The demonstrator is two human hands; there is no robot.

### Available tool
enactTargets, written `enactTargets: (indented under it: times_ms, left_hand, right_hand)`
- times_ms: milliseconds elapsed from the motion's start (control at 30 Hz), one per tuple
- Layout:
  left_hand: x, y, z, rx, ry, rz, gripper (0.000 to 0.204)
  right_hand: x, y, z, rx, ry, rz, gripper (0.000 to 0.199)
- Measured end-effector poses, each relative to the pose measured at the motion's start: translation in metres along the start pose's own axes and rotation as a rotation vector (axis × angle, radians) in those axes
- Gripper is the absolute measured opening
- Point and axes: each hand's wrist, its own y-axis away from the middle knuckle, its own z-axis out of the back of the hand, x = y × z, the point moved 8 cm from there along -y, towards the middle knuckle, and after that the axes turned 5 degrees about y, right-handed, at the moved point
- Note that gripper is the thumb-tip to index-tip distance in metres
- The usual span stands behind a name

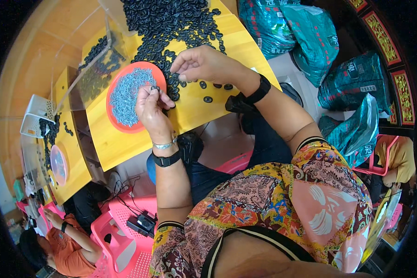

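Observation:
My left hand (152,111) is closed over the right side of an orange-red round tray (161,76) filled with small silvery screws (127,99). A small black oval piece with holes (156,88) is pinched between its thumb and fingers. To the right, my right hand (206,66) hangs above the table with thumb and fingertips drawn together. Dark pieces lie right at those fingertips, so what they hold, if anything, cannot be made out. Under and behind both hands spreads a large heap of the same black oval pieces (171,23). Single pieces (208,99) lie nearer the table's front edge.
The yellow table (120,150) carries a clear plastic divider (95,55) on the left. Beyond it, another table holds a white basket (38,116). A person in orange (74,245) sits lower left, near pink chairs (139,259). Green sacks (310,41) stand on the right.

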Motion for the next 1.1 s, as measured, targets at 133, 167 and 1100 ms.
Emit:
enactTargets:
  times_ms: [133,167,1100]
  left_hand:
    - [0.002,0.000,0.000,0.000,-0.006,-0.002,0.009]
    - [0.001,0.000,0.000,0.002,-0.010,-0.003,0.010]
    - [0.010,0.011,-0.020,0.098,-0.239,0.064,0.013]
  right_hand:
    - [-0.011,0.000,-0.002,0.037,-0.204,-0.133,0.022]
    - [-0.013,0.000,-0.003,0.046,-0.270,-0.152,0.022]
    - [-0.014,0.002,-0.006,0.077,-0.412,-0.221,0.022]
